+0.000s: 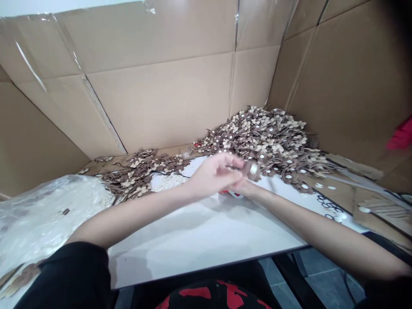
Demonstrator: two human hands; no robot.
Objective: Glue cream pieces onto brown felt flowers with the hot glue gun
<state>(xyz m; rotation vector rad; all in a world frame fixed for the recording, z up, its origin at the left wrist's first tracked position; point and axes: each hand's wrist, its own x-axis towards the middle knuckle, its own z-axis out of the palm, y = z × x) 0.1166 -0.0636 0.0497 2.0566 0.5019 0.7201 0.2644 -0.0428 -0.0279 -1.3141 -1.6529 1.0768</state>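
A left hand (212,174) is meeting a right hand (240,186) and apparently pinching a blurred brown flower piece (252,170) with a white disc; the right's grip is hidden. The piece is sitting just right of the left fingertips, its long axis unclear. Felt-like flowers (260,133) are spilling far right over a smooth white tabletop (180,244); a crinkled plastic bag (61,210) is lying left.

Your left hand (212,174) and right hand (242,189) are bare; your left sleeve (74,272), black, ends near the elbow, your right sleeve (391,294) is dark, and your black garment (212,300) carries irregular red patches (195,292).
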